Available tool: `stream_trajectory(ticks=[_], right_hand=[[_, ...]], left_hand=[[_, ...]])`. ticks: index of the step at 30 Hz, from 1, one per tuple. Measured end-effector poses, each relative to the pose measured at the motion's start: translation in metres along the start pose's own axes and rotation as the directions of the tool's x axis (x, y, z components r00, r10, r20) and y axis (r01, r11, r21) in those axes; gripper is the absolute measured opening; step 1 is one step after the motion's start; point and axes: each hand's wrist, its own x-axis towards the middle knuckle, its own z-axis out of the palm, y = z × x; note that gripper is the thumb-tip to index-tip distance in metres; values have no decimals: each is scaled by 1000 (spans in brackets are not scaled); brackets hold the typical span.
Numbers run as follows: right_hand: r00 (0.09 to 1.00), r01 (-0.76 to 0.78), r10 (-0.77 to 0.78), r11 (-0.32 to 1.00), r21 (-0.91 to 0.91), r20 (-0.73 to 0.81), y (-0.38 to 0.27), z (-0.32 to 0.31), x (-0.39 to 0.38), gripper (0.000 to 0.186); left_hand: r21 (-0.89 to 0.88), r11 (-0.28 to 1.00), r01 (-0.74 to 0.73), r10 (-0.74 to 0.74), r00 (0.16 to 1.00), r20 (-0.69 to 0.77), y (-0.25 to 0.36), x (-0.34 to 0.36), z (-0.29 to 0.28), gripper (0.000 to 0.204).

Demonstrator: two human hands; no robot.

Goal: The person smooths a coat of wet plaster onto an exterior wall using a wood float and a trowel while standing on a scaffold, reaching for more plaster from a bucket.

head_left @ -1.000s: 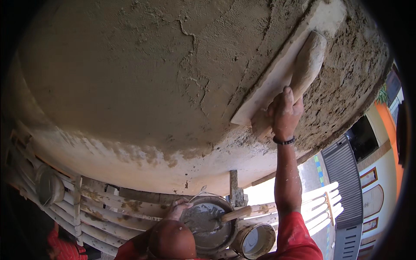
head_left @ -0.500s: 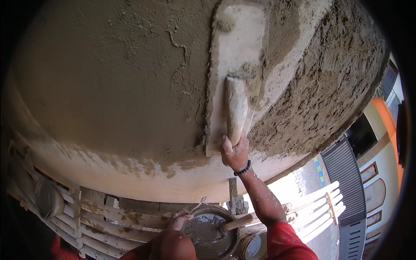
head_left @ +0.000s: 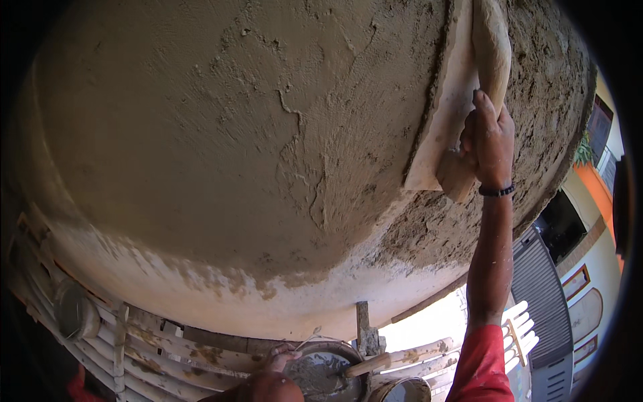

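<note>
My right hand [head_left: 492, 144], with a dark bead bracelet at the wrist, is closed round the wooden handle [head_left: 492, 57] of a long plastering float. The pale float board [head_left: 445, 127] lies against a curved wall of wet grey mortar [head_left: 201, 154], its upper end cut off by the picture's top. Smoothed mortar is left of the float; rough, pitted mortar [head_left: 549, 120] is to the right. Low in the middle, my left hand [head_left: 280, 357] is closed at the left rim of a mortar bucket [head_left: 328, 375]; whether it grips rim or wire handle I cannot tell.
A wooden-handled tool [head_left: 372, 364] stands in the mortar bucket. Beside it is a second bucket [head_left: 402, 390]. Bamboo-like poles [head_left: 194, 352] form a platform below the wall, with another bucket [head_left: 77, 311] at left. A grey metal gate [head_left: 539, 275] stands at right.
My right hand has moved the float up and to the right, leaving fresh streaked mortar behind it. My left hand stays at the bucket.
</note>
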Motion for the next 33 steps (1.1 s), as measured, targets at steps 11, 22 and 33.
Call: stream_trajectory(ticks=[11, 22, 33], right_hand=[[892, 322, -97, 822, -469, 441, 103, 20, -111, 45], [690, 343, 204, 753, -562, 694, 272, -33, -253, 49], [777, 273, 195, 753, -599, 598, 223, 66, -256, 59]], left_hand=[[22, 997, 80, -80, 997, -2, 9, -18, -6, 15], [-60, 997, 57, -52, 996, 75, 47, -35, 9, 14], [-69, 994, 85, -80, 995, 66, 39, -30, 9, 14]])
